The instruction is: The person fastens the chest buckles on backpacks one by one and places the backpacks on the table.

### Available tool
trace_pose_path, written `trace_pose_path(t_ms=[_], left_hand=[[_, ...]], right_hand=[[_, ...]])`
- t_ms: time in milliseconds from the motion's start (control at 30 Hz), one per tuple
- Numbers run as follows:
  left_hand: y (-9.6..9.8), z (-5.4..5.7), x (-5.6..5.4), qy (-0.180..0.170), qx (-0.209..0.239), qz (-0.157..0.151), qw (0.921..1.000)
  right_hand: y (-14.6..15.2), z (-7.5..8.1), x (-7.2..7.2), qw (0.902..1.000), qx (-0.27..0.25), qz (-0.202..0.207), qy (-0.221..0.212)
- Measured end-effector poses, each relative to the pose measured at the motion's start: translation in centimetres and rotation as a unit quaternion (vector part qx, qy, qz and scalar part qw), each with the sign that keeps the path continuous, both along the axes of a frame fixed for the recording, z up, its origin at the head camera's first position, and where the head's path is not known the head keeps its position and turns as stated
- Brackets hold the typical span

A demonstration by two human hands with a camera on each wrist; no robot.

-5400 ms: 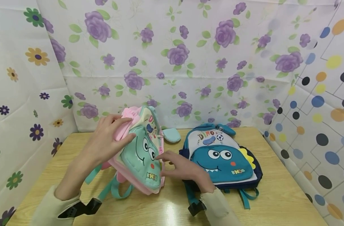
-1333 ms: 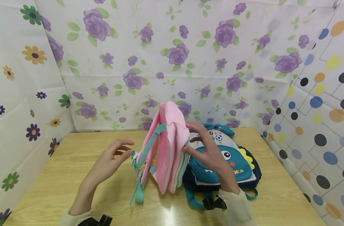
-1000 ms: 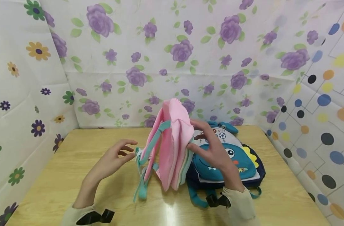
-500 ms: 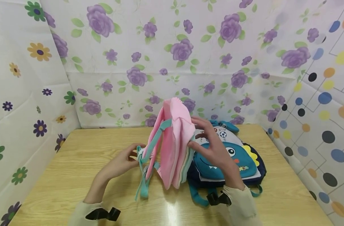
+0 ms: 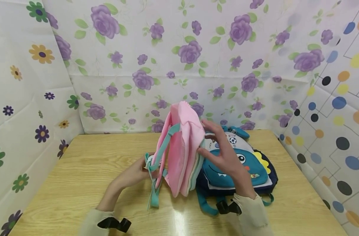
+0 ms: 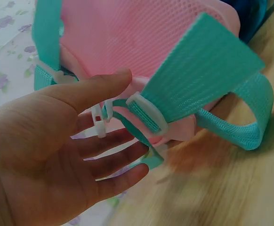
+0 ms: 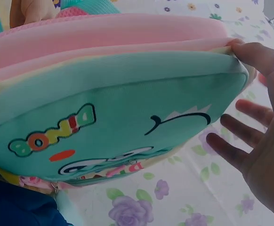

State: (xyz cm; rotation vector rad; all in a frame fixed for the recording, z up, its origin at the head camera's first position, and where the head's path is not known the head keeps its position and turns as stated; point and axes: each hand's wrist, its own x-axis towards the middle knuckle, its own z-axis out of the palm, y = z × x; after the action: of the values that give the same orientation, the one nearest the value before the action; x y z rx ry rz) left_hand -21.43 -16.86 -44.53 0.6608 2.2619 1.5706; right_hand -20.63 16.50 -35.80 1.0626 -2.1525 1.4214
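A pink and mint-green children's backpack [image 5: 176,164] stands on its bottom, side panel toward me, straps at its left. My right hand [image 5: 225,157] holds its upper right corner; in the right wrist view the thumb [image 7: 254,52] presses the edge while the other fingers spread apart, and the mint front [image 7: 127,113] with its printed face faces down. On the other side, my left hand [image 5: 133,173] reaches in among the teal straps [image 5: 164,147]. Seen from the left wrist, its fairly straight fingers [image 6: 113,160] pass behind thin webbing beside a white buckle [image 6: 146,113].
A blue dinosaur backpack [image 5: 235,167] lies on the wooden table [image 5: 79,170] right behind my right hand, its loose straps [image 5: 207,208] trailing toward the front. Floral cloth [image 5: 167,59] hangs behind the table, with patterned cloths on both sides.
The pink backpack has turned from front-facing to side-on since the oldest frame. My right hand has moved to its upper corner. Lately the left hand has slid right, in among the straps.
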Motion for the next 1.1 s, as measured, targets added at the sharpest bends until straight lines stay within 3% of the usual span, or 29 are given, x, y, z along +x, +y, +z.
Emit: trace_pose_path(t_ms=[267,800,1100], left_hand=[[0.4,-0.6,-0.1,0.009,0.018,-0.029,0.9994],[-0.6,0.1,0.0,0.036,-0.056,-0.002,0.9978],[-1.9,0.7,0.1,0.042,-0.068,0.012,0.9967]], right_hand=[[0.0,-0.2,-0.1,0.9992,0.024,-0.02,0.027],[1.2,-0.2,-0.3,0.9988,-0.023,-0.044,0.006],[1.3,0.3,0.0,0.9973,-0.014,-0.065,-0.03]])
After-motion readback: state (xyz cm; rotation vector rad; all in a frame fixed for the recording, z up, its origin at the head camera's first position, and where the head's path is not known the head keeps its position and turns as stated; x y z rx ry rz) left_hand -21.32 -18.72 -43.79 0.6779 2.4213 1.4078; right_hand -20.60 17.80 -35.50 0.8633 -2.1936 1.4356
